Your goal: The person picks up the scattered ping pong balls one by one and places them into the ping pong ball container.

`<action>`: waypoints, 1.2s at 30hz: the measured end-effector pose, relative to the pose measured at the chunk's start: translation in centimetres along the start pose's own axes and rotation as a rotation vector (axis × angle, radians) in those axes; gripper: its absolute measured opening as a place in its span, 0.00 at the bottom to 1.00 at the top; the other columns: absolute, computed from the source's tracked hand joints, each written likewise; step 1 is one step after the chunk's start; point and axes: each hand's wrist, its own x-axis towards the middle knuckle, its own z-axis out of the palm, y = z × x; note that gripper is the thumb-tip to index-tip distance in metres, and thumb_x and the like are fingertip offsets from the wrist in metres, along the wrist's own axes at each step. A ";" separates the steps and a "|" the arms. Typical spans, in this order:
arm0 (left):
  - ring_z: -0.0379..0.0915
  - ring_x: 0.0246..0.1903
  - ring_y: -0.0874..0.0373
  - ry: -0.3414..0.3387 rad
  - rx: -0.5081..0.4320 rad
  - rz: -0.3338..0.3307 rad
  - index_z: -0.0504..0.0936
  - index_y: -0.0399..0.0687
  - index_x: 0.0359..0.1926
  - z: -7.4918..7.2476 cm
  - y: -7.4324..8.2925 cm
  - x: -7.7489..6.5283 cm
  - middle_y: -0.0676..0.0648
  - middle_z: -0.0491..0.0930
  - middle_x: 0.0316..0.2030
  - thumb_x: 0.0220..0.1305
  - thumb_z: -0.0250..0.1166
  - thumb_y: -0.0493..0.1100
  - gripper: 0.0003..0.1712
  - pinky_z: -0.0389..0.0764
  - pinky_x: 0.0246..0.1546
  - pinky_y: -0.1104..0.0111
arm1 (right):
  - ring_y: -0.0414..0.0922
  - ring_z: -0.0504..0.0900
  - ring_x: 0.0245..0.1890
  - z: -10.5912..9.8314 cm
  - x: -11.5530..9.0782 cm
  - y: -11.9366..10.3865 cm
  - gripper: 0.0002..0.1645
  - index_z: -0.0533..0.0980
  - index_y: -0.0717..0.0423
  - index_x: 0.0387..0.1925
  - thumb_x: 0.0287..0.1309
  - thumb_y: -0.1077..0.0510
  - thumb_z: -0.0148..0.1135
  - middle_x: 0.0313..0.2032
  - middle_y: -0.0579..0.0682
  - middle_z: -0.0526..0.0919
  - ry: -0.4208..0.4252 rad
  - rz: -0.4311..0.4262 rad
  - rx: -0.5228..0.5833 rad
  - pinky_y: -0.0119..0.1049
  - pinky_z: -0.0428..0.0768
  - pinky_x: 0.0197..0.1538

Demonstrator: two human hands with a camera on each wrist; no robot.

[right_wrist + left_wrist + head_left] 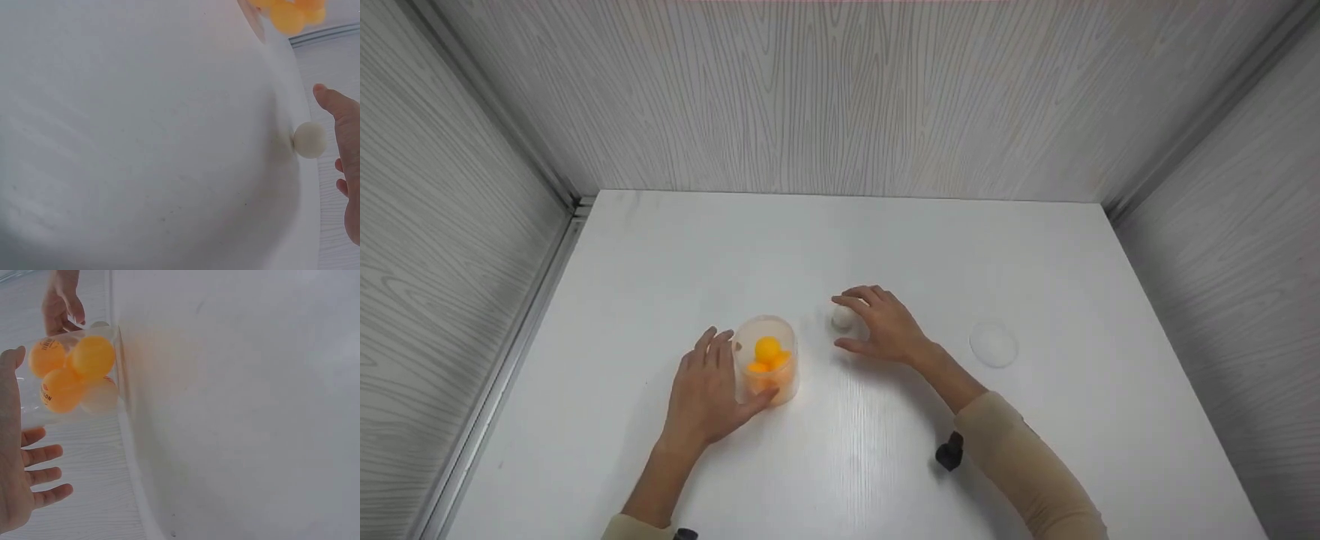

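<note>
A clear cylindrical container [765,324] stands upright left of centre on the table. Inside it are several orange ping-pong balls [94,357], and a white ball [100,395] shows low down in the left wrist view. My left hand [706,394] lies along the container's left side, fingers extended and thumb across its front; firm contact cannot be made out. To the right of the container, a single white ball [310,140] rests on the table. My right hand [885,326] arches around that ball with thumb and fingers spread, the thumb apart from it in the right wrist view.
A round clear lid [994,343] lies flat on the white table [840,247], right of my right hand. Wood-grain panels [825,97] enclose the back and both sides. Small black devices [949,451] sit at both sleeves.
</note>
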 end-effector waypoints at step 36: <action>0.70 0.71 0.36 -0.005 0.007 0.006 0.79 0.29 0.61 -0.1 0.0 0.0 0.34 0.77 0.66 0.56 0.67 0.75 0.54 0.79 0.67 0.46 | 0.51 0.80 0.65 1.7 -0.1 1.0 0.33 0.75 0.45 0.70 0.66 0.45 0.71 0.62 0.49 0.82 -0.065 0.185 0.079 0.48 0.80 0.69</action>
